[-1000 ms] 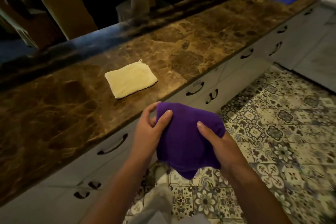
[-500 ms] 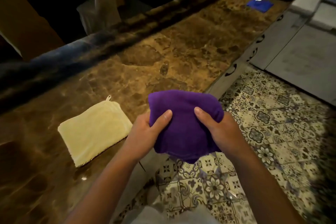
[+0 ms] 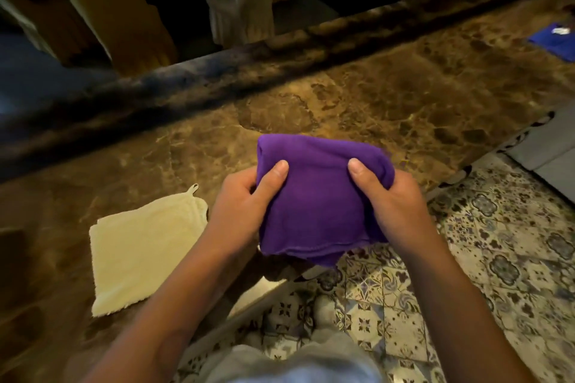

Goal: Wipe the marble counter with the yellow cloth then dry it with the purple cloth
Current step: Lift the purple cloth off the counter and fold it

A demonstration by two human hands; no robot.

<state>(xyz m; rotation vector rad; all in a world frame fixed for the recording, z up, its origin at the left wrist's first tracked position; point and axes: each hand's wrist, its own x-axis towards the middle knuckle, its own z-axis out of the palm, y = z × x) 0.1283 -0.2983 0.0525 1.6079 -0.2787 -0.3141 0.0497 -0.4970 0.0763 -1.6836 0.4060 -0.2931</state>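
Left hand (image 3: 245, 205) and right hand (image 3: 392, 205) both closed on folded purple cloth (image 3: 317, 196), thumbs on top, held above tabletop (image 3: 389, 102) near edge; yellow cloth (image 3: 143, 246) flat on tabletop just left; blue cloth (image 3: 553, 40) far right.

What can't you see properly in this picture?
- Head view: the fingers of the left hand and right hand are tucked behind the purple cloth.
- The blue cloth is cut off by the right edge.
- Whether the marble counter is wet: too dim to tell.
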